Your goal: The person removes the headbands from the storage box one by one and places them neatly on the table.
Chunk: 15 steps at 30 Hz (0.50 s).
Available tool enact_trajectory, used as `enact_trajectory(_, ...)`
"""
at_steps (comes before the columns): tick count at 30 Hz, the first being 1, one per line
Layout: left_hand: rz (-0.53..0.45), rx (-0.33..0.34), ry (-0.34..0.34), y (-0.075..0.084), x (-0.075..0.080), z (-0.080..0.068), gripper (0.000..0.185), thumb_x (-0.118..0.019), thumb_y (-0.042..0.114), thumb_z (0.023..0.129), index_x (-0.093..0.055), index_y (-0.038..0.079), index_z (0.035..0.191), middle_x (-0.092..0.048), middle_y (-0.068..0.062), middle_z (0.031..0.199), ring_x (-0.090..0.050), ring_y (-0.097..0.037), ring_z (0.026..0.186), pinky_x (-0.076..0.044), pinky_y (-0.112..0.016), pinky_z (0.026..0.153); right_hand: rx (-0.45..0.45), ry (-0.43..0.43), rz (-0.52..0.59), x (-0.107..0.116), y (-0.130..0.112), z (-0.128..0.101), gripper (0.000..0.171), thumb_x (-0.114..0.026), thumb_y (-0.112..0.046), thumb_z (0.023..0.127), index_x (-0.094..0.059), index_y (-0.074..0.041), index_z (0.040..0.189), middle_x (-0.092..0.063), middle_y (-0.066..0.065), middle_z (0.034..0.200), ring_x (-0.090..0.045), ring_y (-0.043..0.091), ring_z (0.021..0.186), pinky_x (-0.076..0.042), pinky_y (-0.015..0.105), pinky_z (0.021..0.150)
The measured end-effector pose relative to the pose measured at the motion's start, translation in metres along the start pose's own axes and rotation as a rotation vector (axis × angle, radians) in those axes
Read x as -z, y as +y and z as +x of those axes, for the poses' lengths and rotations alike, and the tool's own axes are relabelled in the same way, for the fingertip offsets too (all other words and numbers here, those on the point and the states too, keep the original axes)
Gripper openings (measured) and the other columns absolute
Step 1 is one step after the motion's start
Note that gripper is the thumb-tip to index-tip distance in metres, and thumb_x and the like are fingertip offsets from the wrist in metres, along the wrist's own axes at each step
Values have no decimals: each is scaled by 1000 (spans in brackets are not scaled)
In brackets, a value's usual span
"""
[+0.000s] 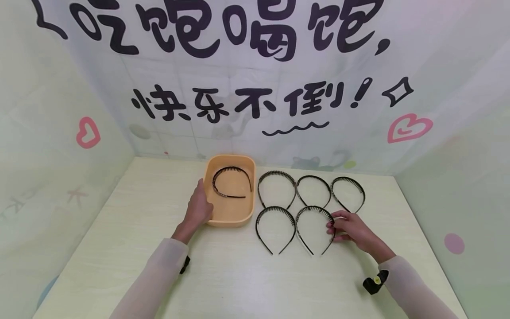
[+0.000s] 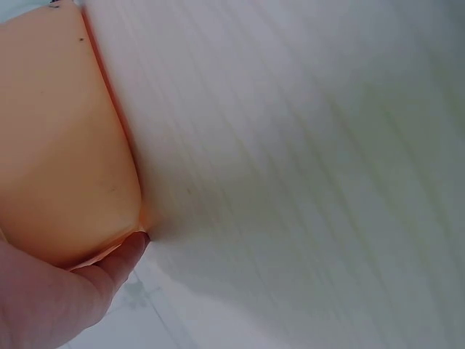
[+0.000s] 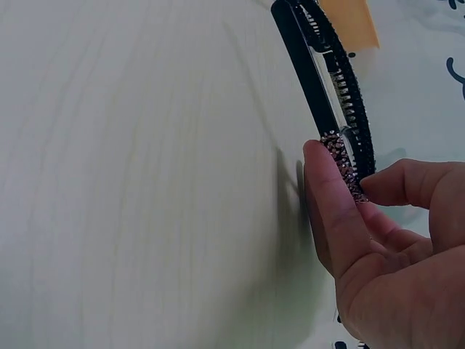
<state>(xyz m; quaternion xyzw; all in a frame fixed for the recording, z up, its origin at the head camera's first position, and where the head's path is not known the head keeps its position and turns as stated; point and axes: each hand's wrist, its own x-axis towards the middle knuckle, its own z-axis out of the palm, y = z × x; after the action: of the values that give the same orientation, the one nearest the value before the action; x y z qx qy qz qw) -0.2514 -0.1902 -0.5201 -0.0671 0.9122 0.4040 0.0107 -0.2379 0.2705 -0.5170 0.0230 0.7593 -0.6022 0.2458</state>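
A peach tray [image 1: 230,220] stands on the table with one black toothed headband [image 1: 231,181] inside. My left hand [image 1: 199,208] holds the tray's left wall; in the left wrist view a fingertip [image 2: 123,254] presses against the tray [image 2: 58,145]. Several more black headbands lie to its right in two rows. My right hand [image 1: 344,226] pinches the right arm of the front right headband [image 1: 314,228]. The right wrist view shows thumb and fingers [image 3: 341,196] closed on that headband [image 3: 330,80], which has a sparkly strip.
The other loose headbands [image 1: 276,188] [image 1: 314,190] [image 1: 348,192] [image 1: 275,228] lie between the tray and my right hand. Printed cloth walls enclose the table on three sides. Pale wooden tabletop [image 1: 239,279] stretches toward the near edge.
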Motion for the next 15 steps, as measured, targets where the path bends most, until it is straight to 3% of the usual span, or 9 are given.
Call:
enact_trajectory(10,19,6,-2,2,1,0,87,-45,-14,82,0,-5,156,-25,-35,154,-35,-46,138,-35,-55,111,-15,33,-37,4,3,-1,39,-47,-5,98,-41,10,134,-64,10,104,-68,13,86,-60,33,69)
enact_trajectory(15,25,3,-7,2,1,0,87,-44,-15,82,0,-6,156,-25,-36,154,-35,-48,138,-35,-56,111,-16,37,-46,3,2,-2,40,-47,-4,97,-42,11,133,-64,10,96,-68,14,83,-60,32,69)
